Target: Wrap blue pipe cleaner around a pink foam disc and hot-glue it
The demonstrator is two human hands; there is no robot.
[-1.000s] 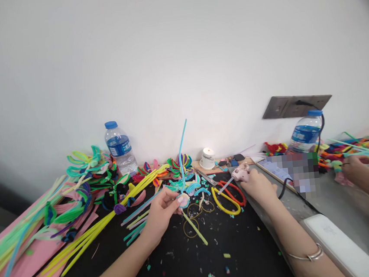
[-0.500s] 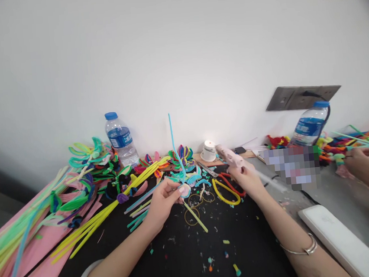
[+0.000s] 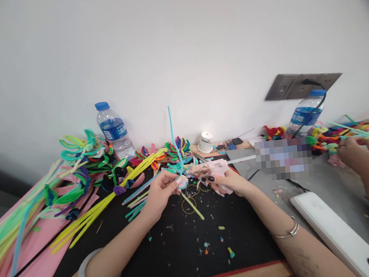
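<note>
My left hand [image 3: 164, 192] pinches a small round pipe-cleaner piece [image 3: 182, 182], pale in the middle with a blue rim. From it a light blue pipe cleaner [image 3: 174, 135] rises upright, and a yellow-green stem [image 3: 192, 206] slants down toward the mat. My right hand [image 3: 229, 182] grips a pink hot glue gun [image 3: 218, 169], a long clear glue stick [image 3: 241, 159] jutting from its back. The stained nozzle points left, close to the round piece; whether they touch I cannot tell. Scissors lie behind the gun, mostly covered.
Pipe-cleaner flowers [image 3: 83, 170] and yellow stems [image 3: 90, 213] fill the left. Two water bottles [image 3: 113, 130] [image 3: 306, 111] and a white spool-like cup [image 3: 205, 142] stand by the wall. Scraps dot the black mat [image 3: 169, 253]. At right are a white case [image 3: 337, 232] and a co-worker's hands [image 3: 357, 156].
My right hand has brought the glue gun left and down, turning its nozzle toward the round piece. The left hand keeps its pinch. The view has shifted slightly.
</note>
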